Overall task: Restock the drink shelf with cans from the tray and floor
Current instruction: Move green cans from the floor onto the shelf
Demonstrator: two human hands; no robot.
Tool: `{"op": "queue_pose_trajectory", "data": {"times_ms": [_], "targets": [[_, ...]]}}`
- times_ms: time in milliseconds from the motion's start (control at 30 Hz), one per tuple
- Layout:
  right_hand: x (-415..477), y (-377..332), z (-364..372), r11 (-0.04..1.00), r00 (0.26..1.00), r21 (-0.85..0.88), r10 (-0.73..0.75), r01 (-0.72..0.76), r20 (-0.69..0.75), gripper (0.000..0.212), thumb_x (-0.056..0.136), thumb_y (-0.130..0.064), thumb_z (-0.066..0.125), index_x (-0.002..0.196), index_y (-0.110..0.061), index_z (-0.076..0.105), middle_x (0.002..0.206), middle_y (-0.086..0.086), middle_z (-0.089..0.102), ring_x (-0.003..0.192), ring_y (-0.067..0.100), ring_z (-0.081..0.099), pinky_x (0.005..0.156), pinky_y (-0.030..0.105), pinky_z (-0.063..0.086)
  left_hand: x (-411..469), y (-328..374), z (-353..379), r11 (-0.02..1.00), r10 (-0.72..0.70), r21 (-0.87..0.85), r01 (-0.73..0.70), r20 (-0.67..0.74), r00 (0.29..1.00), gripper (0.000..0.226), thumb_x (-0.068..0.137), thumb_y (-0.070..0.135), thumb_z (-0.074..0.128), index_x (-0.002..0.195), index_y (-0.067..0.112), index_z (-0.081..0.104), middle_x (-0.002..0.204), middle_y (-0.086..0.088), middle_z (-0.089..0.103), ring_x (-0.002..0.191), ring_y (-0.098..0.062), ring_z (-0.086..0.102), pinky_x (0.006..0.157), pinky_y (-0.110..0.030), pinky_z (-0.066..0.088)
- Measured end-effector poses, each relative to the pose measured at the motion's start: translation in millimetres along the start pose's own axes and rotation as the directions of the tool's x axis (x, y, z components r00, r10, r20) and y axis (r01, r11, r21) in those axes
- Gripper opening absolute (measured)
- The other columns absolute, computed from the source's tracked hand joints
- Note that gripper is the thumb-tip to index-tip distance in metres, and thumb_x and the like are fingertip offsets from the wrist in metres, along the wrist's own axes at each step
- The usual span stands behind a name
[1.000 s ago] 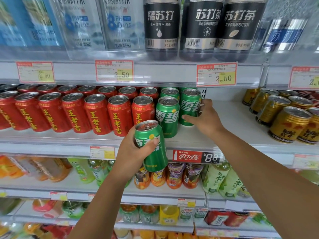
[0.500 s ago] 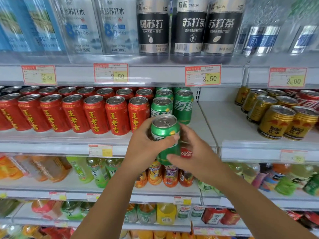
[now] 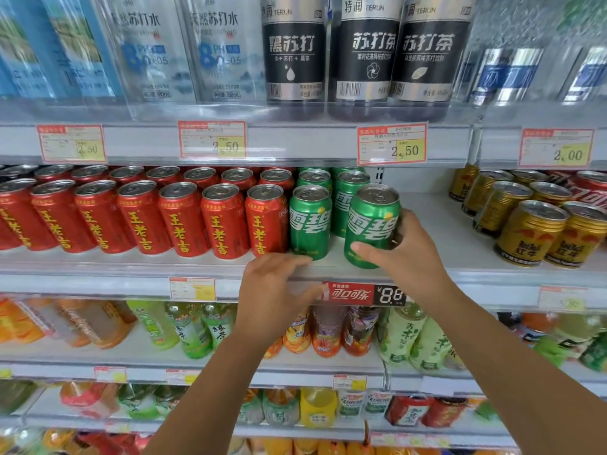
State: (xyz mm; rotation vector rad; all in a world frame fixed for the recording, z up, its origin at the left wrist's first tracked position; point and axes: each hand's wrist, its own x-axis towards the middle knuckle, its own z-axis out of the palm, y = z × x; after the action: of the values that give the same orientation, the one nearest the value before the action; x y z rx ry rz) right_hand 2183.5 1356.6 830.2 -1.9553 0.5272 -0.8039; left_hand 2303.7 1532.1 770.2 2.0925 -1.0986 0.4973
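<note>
My right hand [image 3: 405,254] grips a green can [image 3: 371,221] that stands at the front of the drink shelf [image 3: 427,257], thumb across its lower front. A second green can [image 3: 309,221] stands just left of it, with more green cans [image 3: 349,192] behind. My left hand [image 3: 272,290] holds nothing; its fingers rest on the shelf's front edge below the second can. Rows of red cans [image 3: 184,218] fill the shelf to the left.
Gold cans [image 3: 532,231] stand on the same shelf to the right, with bare shelf between them and the green cans. Large bottles [image 3: 295,54] line the shelf above. Bottled teas and juices [image 3: 328,330] fill the shelves below. A red price strip [image 3: 358,293] hangs under the green cans.
The green can passed from my left hand to my right hand, which carried it up onto the shelf beside the other green cans. My left hand dropped to the shelf edge.
</note>
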Motion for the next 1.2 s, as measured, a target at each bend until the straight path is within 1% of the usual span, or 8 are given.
{"op": "queue_pose_trajectory", "data": {"times_ms": [133, 300, 600, 767, 967, 1033, 1133, 1200], "targets": [[11, 4, 9, 0.999, 1.0, -0.031, -0.019, 0.019, 0.02, 0.068, 0.067, -0.025, 0.087, 0.12, -0.033, 0.044, 0.109, -0.018, 0.058, 0.1, -0.006, 0.056, 0.081, 0.015, 0.044, -6, -12, 21, 0.993, 0.055, 0.103, -0.053, -0.015, 0.998, 0.055, 0.072, 0.066, 0.061, 0.111, 0.027, 0.066, 0.106, 0.012, 0.066, 0.101, -0.014, 0.055, 0.096, -0.026, 0.029], [18, 16, 17, 0.993, 0.999, -0.119, -0.018, 0.022, 0.033, 0.072, 0.063, -0.035, 0.087, 0.124, -0.03, 0.05, 0.123, -0.003, 0.056, 0.106, 0.009, 0.058, 0.095, 0.031, 0.049, -7, -14, 26, 0.993, 0.085, 0.086, -0.08, -0.066, 0.994, 0.055, 0.074, 0.065, 0.062, 0.111, 0.025, 0.067, 0.102, 0.009, 0.064, 0.1, -0.015, 0.051, 0.096, -0.025, 0.027], [16, 14, 26, 0.989, 1.0, -0.148, -0.019, 0.017, -0.01, 0.076, 0.072, -0.034, 0.083, 0.134, -0.022, 0.041, 0.115, -0.017, 0.05, 0.105, 0.004, 0.051, 0.09, 0.023, 0.04, -8, -17, 30, 0.99, 0.115, 0.091, -0.105, -0.104, 0.988, 0.053, 0.074, 0.062, 0.065, 0.11, 0.023, 0.067, 0.101, 0.007, 0.064, 0.1, -0.018, 0.05, 0.096, -0.028, 0.029], [14, 16, 29, 0.981, 1.0, -0.193, 0.001, -0.007, -0.028, 0.075, 0.073, -0.043, 0.08, 0.133, -0.024, 0.04, 0.128, -0.008, 0.058, 0.112, 0.01, 0.055, 0.097, 0.033, 0.046, -8, -15, 29, 0.992, 0.106, 0.077, -0.099, -0.099, 0.989, 0.053, 0.074, 0.062, 0.064, 0.11, 0.023, 0.067, 0.1, 0.007, 0.064, 0.1, -0.016, 0.048, 0.095, -0.025, 0.026], [13, 6, 17, 0.991, 0.998, -0.113, 0.067, -0.067, 0.002, 0.083, 0.074, -0.042, 0.08, 0.141, -0.02, 0.037, 0.131, 0.0, 0.056, 0.116, 0.013, 0.054, 0.098, 0.028, 0.044, -6, -12, 24, 0.992, 0.098, 0.085, -0.094, -0.052, 0.994, 0.053, 0.073, 0.058, 0.068, 0.114, 0.024, 0.066, 0.104, 0.007, 0.064, 0.101, -0.021, 0.056, 0.096, -0.029, 0.03], [2, 3, 2, 0.999, 0.995, 0.007, 0.045, -0.044, -0.09, 0.072, 0.078, -0.039, 0.076, 0.139, -0.022, 0.041, 0.125, -0.002, 0.058, 0.114, 0.01, 0.055, 0.099, 0.026, 0.045, -7, -1, 20, 0.993, 0.1, 0.072, -0.094, -0.08, 0.992, 0.052, 0.075, 0.052, 0.069, 0.118, 0.023, 0.065, 0.111, 0.005, 0.064, 0.107, -0.021, 0.056, 0.099, -0.031, 0.032], [-33, 12, -29, 0.993, 0.964, 0.119, 0.013, 0.019, -0.267, 0.034, 0.088, -0.025, 0.068, 0.12, -0.025, 0.054, 0.097, -0.012, 0.066, 0.094, -0.001, 0.061, 0.085, 0.019, 0.049, -15, 33, 26, 0.979, 0.197, -0.022, -0.202, -0.144, 0.97, 0.037, 0.079, 0.037, 0.068, 0.109, 0.016, 0.069, 0.108, 0.001, 0.065, 0.105, -0.019, 0.054, 0.099, -0.026, 0.033], [-66, 33, -50, 0.988, 0.937, 0.155, 0.051, 0.003, -0.345, 0.02, 0.092, -0.019, 0.064, 0.11, -0.025, 0.059, 0.088, -0.009, 0.067, 0.088, 0.008, 0.064, 0.079, 0.028, 0.052, -29, 60, 45, 0.95, 0.274, -0.141, -0.28, -0.056, 0.96, 0.029, 0.079, 0.032, 0.066, 0.103, 0.016, 0.07, 0.106, 0.002, 0.066, 0.101, -0.017, 0.054, 0.098, -0.019, 0.031]]}}
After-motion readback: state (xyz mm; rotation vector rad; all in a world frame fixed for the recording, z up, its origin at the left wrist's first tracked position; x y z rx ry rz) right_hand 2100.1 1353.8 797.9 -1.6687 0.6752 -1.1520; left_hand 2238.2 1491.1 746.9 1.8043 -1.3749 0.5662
